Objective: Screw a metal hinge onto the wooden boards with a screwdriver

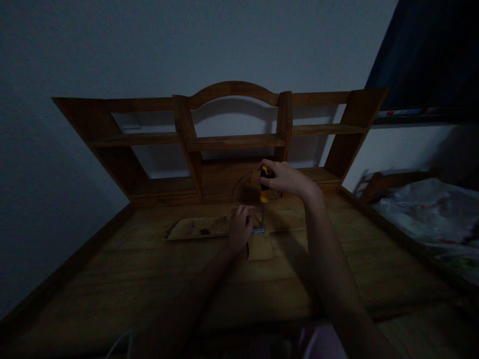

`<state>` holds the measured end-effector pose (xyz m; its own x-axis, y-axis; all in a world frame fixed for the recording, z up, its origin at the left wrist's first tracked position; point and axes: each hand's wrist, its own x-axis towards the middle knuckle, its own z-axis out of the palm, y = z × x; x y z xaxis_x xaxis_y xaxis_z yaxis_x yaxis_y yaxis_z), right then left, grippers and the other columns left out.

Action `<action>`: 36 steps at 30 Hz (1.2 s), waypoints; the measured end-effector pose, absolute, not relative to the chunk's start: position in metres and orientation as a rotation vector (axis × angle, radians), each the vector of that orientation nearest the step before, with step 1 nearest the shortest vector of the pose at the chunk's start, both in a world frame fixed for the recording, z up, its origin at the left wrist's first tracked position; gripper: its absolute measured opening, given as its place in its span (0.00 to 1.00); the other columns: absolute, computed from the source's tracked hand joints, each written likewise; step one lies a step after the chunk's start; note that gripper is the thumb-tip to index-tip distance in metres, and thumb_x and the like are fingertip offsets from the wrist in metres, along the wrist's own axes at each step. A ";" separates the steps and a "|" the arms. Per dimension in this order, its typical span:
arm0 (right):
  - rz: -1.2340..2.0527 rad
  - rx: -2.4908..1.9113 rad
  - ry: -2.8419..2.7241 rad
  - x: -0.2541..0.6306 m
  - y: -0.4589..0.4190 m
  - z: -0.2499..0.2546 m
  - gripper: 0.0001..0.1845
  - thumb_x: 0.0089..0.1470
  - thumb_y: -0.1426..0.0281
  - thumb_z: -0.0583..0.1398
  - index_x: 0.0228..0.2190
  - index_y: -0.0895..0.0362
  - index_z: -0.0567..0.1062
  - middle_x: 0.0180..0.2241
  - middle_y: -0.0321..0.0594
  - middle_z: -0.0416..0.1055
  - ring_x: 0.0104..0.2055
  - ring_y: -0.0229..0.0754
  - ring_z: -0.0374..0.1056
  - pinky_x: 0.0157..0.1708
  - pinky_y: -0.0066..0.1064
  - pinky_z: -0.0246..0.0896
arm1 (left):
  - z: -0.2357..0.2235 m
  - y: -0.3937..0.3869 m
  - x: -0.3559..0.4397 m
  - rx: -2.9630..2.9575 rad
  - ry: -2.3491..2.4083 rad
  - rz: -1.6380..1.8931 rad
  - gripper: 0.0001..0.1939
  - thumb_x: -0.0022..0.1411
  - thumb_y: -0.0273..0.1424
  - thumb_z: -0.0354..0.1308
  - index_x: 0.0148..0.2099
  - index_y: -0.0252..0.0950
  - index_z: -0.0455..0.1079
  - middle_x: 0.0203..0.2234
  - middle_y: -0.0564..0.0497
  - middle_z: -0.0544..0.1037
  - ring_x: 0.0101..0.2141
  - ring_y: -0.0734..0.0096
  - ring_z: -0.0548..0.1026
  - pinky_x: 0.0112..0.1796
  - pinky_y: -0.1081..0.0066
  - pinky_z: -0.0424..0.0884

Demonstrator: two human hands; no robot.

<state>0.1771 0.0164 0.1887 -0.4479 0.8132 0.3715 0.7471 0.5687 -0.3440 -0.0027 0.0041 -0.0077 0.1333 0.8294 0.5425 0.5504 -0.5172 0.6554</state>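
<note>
My right hand (282, 177) is wrapped round the yellow-and-black handle of a screwdriver (264, 195). The screwdriver stands nearly upright, its shaft reaching down to a small metal hinge (258, 231). My left hand (241, 227) lies just left of the hinge, fingers curled together against a long wooden board (202, 227); its fingertips are partly hidden. A short light wooden piece (261, 247) extends from the hinge towards me. Dim light hides the screwdriver tip and any screw under it.
Both wooden pieces lie on a broad wooden desktop (149, 269). Behind it rises a wooden shelf unit (235, 143) with an arched top, against a pale wall. At the right is a heap of pale plastic bags (430, 204). A light cord (121, 341) shows at the lower left.
</note>
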 end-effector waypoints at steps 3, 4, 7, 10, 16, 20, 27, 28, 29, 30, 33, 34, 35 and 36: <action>0.149 -1.264 -2.304 0.176 0.016 0.190 0.19 0.57 0.63 0.58 0.49 0.55 0.73 0.38 0.43 0.77 0.39 0.46 0.71 0.39 0.33 0.61 | -0.008 0.004 -0.003 2.116 1.338 1.325 0.19 0.63 0.19 0.48 0.52 0.39 0.70 0.48 0.47 0.73 0.47 0.65 0.74 0.50 0.63 0.71; 0.152 -1.269 -2.304 0.176 0.016 0.190 0.19 0.57 0.63 0.58 0.49 0.55 0.73 0.38 0.43 0.77 0.39 0.45 0.72 0.39 0.32 0.61 | -0.009 0.004 -0.003 2.111 1.336 1.321 0.19 0.63 0.19 0.48 0.52 0.39 0.70 0.48 0.47 0.73 0.47 0.66 0.74 0.50 0.64 0.71; 0.157 -1.269 -2.301 0.176 0.017 0.189 0.19 0.56 0.64 0.58 0.49 0.55 0.73 0.38 0.43 0.77 0.38 0.45 0.72 0.38 0.32 0.61 | -0.010 0.005 -0.003 2.102 1.336 1.325 0.19 0.63 0.19 0.48 0.52 0.40 0.70 0.48 0.48 0.72 0.47 0.66 0.74 0.50 0.64 0.71; 0.152 -1.260 -2.297 0.177 0.018 0.189 0.20 0.56 0.64 0.58 0.50 0.56 0.73 0.38 0.44 0.77 0.38 0.46 0.72 0.38 0.33 0.61 | -0.009 0.006 -0.003 2.108 1.341 1.321 0.19 0.63 0.19 0.48 0.51 0.40 0.70 0.47 0.48 0.73 0.46 0.66 0.74 0.49 0.64 0.71; 0.150 -1.234 -2.304 0.177 0.018 0.187 0.20 0.56 0.63 0.58 0.50 0.56 0.73 0.37 0.44 0.76 0.37 0.46 0.71 0.38 0.34 0.62 | -0.008 0.005 -0.003 2.126 1.339 1.335 0.19 0.64 0.19 0.48 0.51 0.39 0.70 0.48 0.48 0.73 0.48 0.65 0.73 0.51 0.64 0.71; 0.155 -1.241 -2.301 0.176 0.018 0.188 0.20 0.56 0.63 0.58 0.49 0.56 0.73 0.38 0.45 0.77 0.38 0.47 0.71 0.39 0.34 0.61 | -0.008 0.005 -0.003 2.120 1.349 1.312 0.19 0.64 0.19 0.48 0.52 0.39 0.70 0.47 0.48 0.73 0.45 0.65 0.74 0.49 0.64 0.71; 0.181 -1.235 -2.298 0.176 0.016 0.188 0.19 0.56 0.64 0.58 0.49 0.57 0.73 0.36 0.44 0.76 0.36 0.45 0.71 0.36 0.33 0.61 | -0.009 0.006 -0.002 2.111 1.338 1.314 0.19 0.63 0.19 0.48 0.52 0.40 0.70 0.47 0.48 0.73 0.46 0.65 0.74 0.49 0.64 0.71; 0.185 -1.236 -2.299 0.177 0.016 0.188 0.20 0.56 0.64 0.58 0.49 0.57 0.73 0.36 0.44 0.76 0.36 0.45 0.71 0.36 0.32 0.61 | -0.009 0.006 -0.002 2.114 1.343 1.308 0.19 0.63 0.19 0.48 0.52 0.40 0.70 0.48 0.48 0.72 0.46 0.65 0.74 0.49 0.64 0.71; 0.186 -1.240 -2.298 0.177 0.017 0.188 0.20 0.56 0.64 0.58 0.49 0.57 0.73 0.36 0.44 0.76 0.36 0.45 0.71 0.36 0.32 0.61 | -0.009 0.006 -0.002 2.119 1.347 1.305 0.19 0.63 0.19 0.48 0.52 0.40 0.70 0.48 0.48 0.72 0.46 0.65 0.74 0.49 0.64 0.71; 0.185 -1.245 -2.299 0.177 0.017 0.188 0.20 0.56 0.63 0.58 0.49 0.57 0.72 0.36 0.44 0.76 0.36 0.45 0.71 0.36 0.33 0.61 | -0.009 0.006 -0.002 2.123 1.348 1.304 0.19 0.63 0.19 0.48 0.52 0.39 0.70 0.48 0.48 0.73 0.46 0.65 0.74 0.49 0.64 0.71; 0.176 -1.248 -2.303 0.177 0.017 0.189 0.19 0.56 0.63 0.58 0.49 0.57 0.72 0.38 0.45 0.77 0.38 0.45 0.71 0.37 0.33 0.60 | -0.010 0.007 -0.003 2.134 1.330 1.313 0.18 0.64 0.19 0.48 0.52 0.38 0.70 0.48 0.47 0.73 0.48 0.65 0.73 0.51 0.63 0.70; 0.170 -1.250 -2.305 0.177 0.017 0.189 0.19 0.56 0.63 0.58 0.48 0.56 0.73 0.38 0.45 0.77 0.38 0.46 0.71 0.38 0.33 0.60 | -0.010 0.007 -0.003 2.133 1.322 1.317 0.18 0.64 0.19 0.48 0.52 0.38 0.70 0.48 0.47 0.73 0.48 0.65 0.73 0.52 0.63 0.70; 0.163 -1.251 -2.307 0.177 0.017 0.189 0.18 0.56 0.63 0.58 0.47 0.56 0.73 0.38 0.45 0.77 0.39 0.46 0.72 0.38 0.33 0.60 | -0.010 0.007 -0.003 2.132 1.313 1.320 0.18 0.64 0.19 0.47 0.52 0.38 0.70 0.48 0.47 0.72 0.48 0.65 0.73 0.52 0.64 0.69; 0.157 -1.251 -2.308 0.176 0.016 0.189 0.18 0.56 0.63 0.58 0.47 0.57 0.73 0.39 0.45 0.77 0.39 0.46 0.72 0.38 0.32 0.60 | -0.010 0.007 -0.003 2.130 1.306 1.323 0.18 0.64 0.19 0.47 0.52 0.38 0.70 0.48 0.47 0.72 0.48 0.65 0.73 0.52 0.64 0.70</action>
<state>0.1765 0.0164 0.1893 -0.4488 0.8105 0.3765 0.7520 0.5701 -0.3310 -0.0029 0.0067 -0.0102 0.1562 0.8236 0.5452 0.5344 -0.5347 0.6547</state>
